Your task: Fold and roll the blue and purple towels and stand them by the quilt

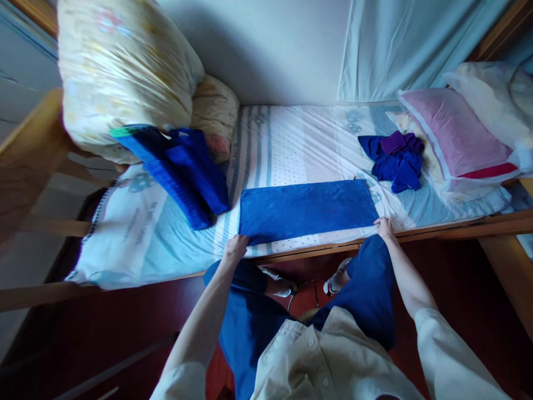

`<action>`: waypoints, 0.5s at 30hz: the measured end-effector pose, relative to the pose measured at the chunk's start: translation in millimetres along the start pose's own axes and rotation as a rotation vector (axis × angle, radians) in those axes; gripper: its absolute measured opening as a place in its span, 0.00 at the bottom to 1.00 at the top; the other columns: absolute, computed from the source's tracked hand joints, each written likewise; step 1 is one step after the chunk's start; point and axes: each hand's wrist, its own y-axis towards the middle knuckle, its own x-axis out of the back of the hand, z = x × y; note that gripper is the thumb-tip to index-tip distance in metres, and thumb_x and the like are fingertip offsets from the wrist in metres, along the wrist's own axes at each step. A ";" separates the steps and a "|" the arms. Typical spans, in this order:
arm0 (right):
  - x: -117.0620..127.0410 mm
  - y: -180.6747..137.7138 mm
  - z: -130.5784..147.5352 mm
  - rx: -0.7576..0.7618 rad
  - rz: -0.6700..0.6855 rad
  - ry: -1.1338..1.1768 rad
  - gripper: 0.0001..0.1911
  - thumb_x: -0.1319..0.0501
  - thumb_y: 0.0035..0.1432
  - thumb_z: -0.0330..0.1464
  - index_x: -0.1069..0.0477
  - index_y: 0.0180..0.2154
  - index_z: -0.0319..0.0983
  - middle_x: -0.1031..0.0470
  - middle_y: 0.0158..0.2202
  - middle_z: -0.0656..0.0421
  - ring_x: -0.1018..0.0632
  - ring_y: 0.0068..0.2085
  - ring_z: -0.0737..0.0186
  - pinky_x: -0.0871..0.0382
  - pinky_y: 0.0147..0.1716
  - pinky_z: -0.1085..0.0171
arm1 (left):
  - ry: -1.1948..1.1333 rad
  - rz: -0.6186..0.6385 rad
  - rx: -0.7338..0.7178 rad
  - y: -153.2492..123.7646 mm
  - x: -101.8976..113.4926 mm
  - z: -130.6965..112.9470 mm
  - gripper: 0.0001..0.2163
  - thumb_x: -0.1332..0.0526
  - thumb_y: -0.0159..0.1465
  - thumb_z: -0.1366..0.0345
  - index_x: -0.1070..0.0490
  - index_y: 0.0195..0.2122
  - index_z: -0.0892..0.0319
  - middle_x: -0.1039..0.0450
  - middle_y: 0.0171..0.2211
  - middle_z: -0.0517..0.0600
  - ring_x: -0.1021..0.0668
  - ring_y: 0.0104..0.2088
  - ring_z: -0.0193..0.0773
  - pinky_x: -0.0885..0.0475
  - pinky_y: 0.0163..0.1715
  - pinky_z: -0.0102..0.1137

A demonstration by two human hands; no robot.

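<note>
A flat blue cloth (306,208), shaped like a long rectangle, lies spread on the bed close to its front edge. My left hand (236,247) is closed on the cloth's near left corner. At the near right corner, my right hand (383,226) pinches the cloth between its fingers. Left of it rest folded blue cloths (187,172), leaning against the bedding. On the right side sits a crumpled heap of blue and purple cloths (395,161).
The bed (287,133) has a patterned sheet and a wooden front rail (449,229). A large stuffed bedding bundle (125,72) stands at the left, with a pillow (214,114) behind it. A pink pillow (458,133) lies at the right, below a pale curtain (395,50).
</note>
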 end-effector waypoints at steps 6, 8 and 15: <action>0.0 -7.5 16.3 0.039 -0.032 -0.088 0.18 0.43 0.48 0.15 0.19 0.32 0.36 0.19 0.43 0.49 0.20 0.46 0.54 0.27 0.51 0.61 | -0.285 -0.361 -0.036 22.1 13.5 -86.1 0.20 0.49 0.68 0.68 0.24 0.57 0.61 0.28 0.60 0.65 0.27 0.60 0.57 0.29 0.58 0.50; -5.1 -10.4 27.1 0.121 -0.095 -0.053 0.18 0.43 0.47 0.16 0.20 0.33 0.36 0.20 0.42 0.49 0.21 0.49 0.53 0.28 0.54 0.58 | -0.456 -0.468 -0.018 28.8 5.0 -126.3 0.23 0.49 0.70 0.63 0.29 0.62 0.62 0.35 0.67 0.64 0.33 0.67 0.57 0.36 0.65 0.52; -65.8 -17.6 123.0 0.377 -0.096 0.273 0.30 0.46 0.54 0.19 0.26 0.58 0.36 0.27 0.60 0.48 0.27 0.62 0.55 0.32 0.66 0.55 | -0.667 -0.601 0.049 28.0 -35.8 -181.5 0.26 0.51 0.70 0.63 0.36 0.68 0.63 0.42 0.71 0.62 0.44 0.74 0.52 0.50 0.72 0.53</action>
